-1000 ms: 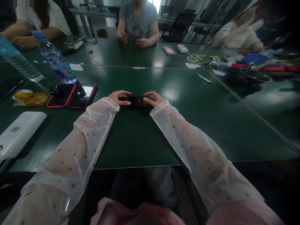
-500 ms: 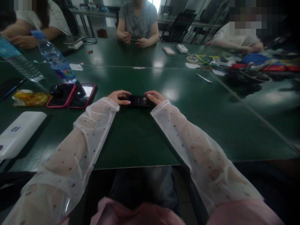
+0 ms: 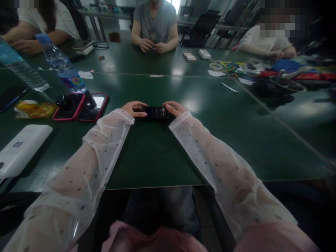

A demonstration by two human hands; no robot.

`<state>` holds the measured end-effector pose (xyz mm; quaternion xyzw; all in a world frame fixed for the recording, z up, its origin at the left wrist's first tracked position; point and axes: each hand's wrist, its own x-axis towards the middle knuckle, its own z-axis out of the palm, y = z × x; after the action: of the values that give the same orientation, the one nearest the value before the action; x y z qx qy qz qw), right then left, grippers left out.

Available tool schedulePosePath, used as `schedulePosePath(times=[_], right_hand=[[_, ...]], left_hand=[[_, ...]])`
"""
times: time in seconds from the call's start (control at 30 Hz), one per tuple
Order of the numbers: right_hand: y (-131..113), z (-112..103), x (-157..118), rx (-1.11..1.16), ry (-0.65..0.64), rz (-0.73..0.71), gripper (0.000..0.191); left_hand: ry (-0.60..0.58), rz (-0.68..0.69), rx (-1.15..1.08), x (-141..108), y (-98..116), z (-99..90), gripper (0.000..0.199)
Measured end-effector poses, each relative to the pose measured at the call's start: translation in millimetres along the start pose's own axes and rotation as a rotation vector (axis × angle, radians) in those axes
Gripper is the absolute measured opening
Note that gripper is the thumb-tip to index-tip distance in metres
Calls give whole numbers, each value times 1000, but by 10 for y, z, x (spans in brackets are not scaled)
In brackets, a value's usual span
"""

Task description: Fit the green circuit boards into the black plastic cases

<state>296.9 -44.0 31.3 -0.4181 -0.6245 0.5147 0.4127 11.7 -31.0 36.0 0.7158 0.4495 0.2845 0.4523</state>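
Note:
A small dark device with a lit screen [image 3: 156,112] lies sideways between my two hands, above the green tabletop [image 3: 157,150]. My left hand [image 3: 134,109] grips its left end, thumb at the near side and fingers at the far side. At the right end, my right hand [image 3: 174,107] holds it with thumb and bent fingers. Sheer white sleeves with dark dots cover both forearms. Left of my left hand, two phones in pink-red cases [image 3: 92,106] lie side by side, a black object on the farther one.
A white power bank [image 3: 25,150] and a yellow packet [image 3: 36,110] lie at the left, with two water bottles [image 3: 63,66] behind. A wrench [image 3: 229,88] and piled cables [image 3: 288,71] are at the right. Three people sit around the table.
My hands and the device have hardly moved. Across the table, the person in grey has brought both hands lower and closer together.

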Motion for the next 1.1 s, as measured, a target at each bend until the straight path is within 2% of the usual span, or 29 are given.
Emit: schedulePosePath(times=[0.3, 0.57, 1.1], right_hand=[[-10, 16, 29, -56, -16, -42, 54], [-9, 20, 20, -55, -12, -30, 49], [-60, 25, -18, -50, 17, -16, 54]], left_hand=[[22, 4, -16, 48, -106, 17, 79], [23, 34, -15, 44, -88, 32, 82], [32, 19, -34, 25, -52, 30, 70]])
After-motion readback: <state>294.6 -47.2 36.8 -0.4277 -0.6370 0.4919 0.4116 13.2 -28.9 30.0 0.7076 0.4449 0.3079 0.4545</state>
